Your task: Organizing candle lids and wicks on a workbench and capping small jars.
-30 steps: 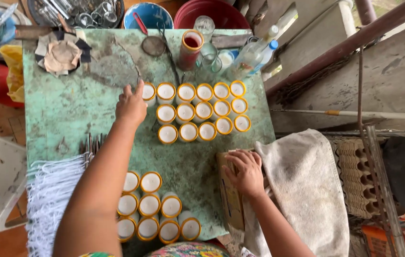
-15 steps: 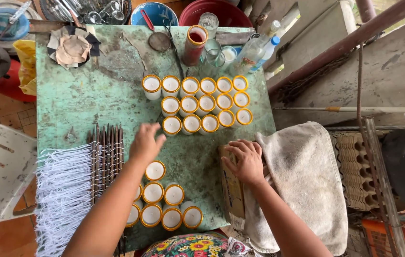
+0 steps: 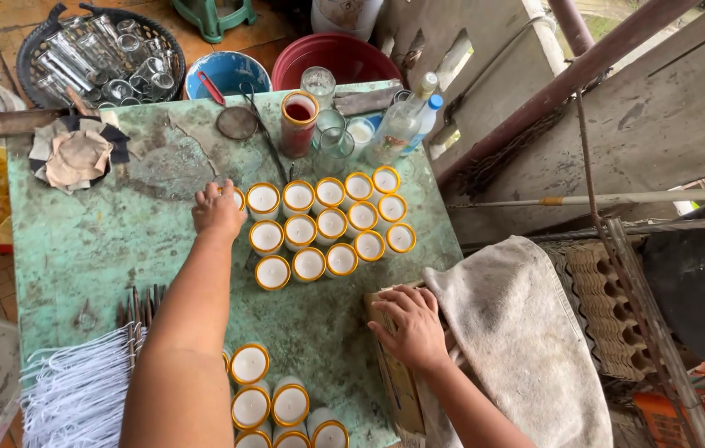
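Gripping a white candle jar (image 3: 236,199) — left hand (image 3: 218,209) clenched over it; right hand (image 3: 412,325) flat, released

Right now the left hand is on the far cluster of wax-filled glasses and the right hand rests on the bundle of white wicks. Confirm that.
Wrong on the right hand: the head view shows it on the cardboard box beside the grey cloth. The left hand is on the glasses.

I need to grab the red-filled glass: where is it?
In the head view, the red-filled glass stands upright at the table's far edge, right of the strainer and just beyond the grouped candles.
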